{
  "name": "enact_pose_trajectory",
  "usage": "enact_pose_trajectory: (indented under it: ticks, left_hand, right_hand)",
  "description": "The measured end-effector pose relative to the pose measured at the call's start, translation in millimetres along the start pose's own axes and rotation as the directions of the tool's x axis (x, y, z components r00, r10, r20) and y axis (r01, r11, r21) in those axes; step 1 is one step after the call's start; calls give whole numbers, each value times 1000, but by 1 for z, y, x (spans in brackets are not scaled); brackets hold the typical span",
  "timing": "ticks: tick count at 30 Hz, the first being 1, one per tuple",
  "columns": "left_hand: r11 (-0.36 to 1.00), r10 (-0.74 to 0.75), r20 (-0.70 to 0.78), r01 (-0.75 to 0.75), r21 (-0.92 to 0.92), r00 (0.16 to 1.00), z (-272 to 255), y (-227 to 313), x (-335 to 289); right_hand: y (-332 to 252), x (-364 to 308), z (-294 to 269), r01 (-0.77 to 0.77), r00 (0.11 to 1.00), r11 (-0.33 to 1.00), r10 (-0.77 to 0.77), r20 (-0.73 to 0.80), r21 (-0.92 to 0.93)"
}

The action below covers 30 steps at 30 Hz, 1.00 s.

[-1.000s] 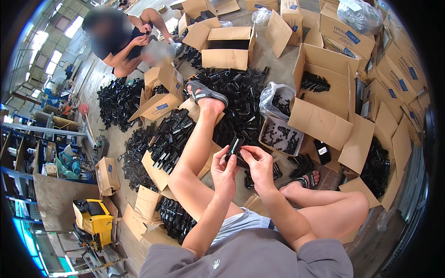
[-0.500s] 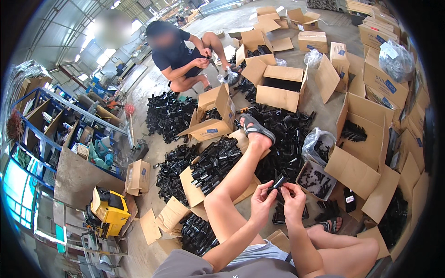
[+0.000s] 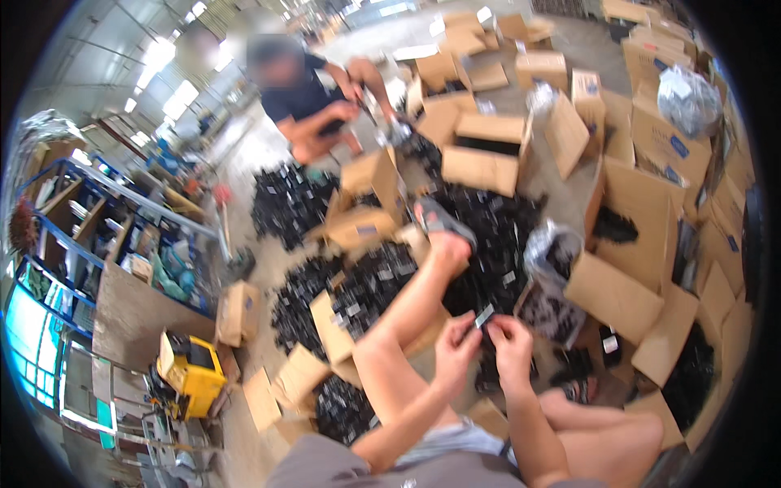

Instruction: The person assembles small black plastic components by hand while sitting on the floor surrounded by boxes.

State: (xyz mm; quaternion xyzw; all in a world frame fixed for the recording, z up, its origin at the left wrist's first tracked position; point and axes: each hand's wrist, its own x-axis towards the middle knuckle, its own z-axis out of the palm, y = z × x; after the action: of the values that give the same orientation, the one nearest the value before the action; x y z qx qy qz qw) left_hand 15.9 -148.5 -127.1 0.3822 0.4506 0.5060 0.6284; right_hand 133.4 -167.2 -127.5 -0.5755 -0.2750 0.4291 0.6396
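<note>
My left hand (image 3: 457, 348) is closed in a pinch on a small black plastic part (image 3: 485, 315) with a pale, shiny upper face. Fingers of my right hand (image 3: 512, 343) are also pressed together at the part's right end. Both hands are held over my lap, and blur hides the part's finer shape. Beyond them spreads a large heap of similar black parts (image 3: 496, 236), with my sandalled left foot (image 3: 443, 224) in front of it. Just past my right hand stands a pale tub (image 3: 553, 313) of small dark pieces.
Another person (image 3: 297, 106) squats at the far left, hands together. Open cardboard boxes (image 3: 634, 220) crowd the right side. More black parts (image 3: 297, 203) lie in heaps to the left. A yellow machine (image 3: 193, 374) and blue shelving (image 3: 81, 236) stand at the left.
The view has shifted slightly and blurred. Both hands stay on the black part, which shows a paler face now. The other person's arms have moved a little.
</note>
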Motion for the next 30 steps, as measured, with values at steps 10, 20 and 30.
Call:
enact_pose_trajectory:
  ticks: [10,20,30]
  left_hand:
    - [998,-51,-1,51,-30,999,-8,0,-16]
    - [996,-50,-32,48,-78,998,-13,-5,-16]
    - [993,-65,-31,62,-97,997,-10,-2,-14]
  right_hand:
    - [13,-14,0,8,1000,996,-8,0,-84]
    - [15,-17,3,-36,999,996,37,11,-85]
    - [6,-17,7,140,989,961,-149,-22,-238]
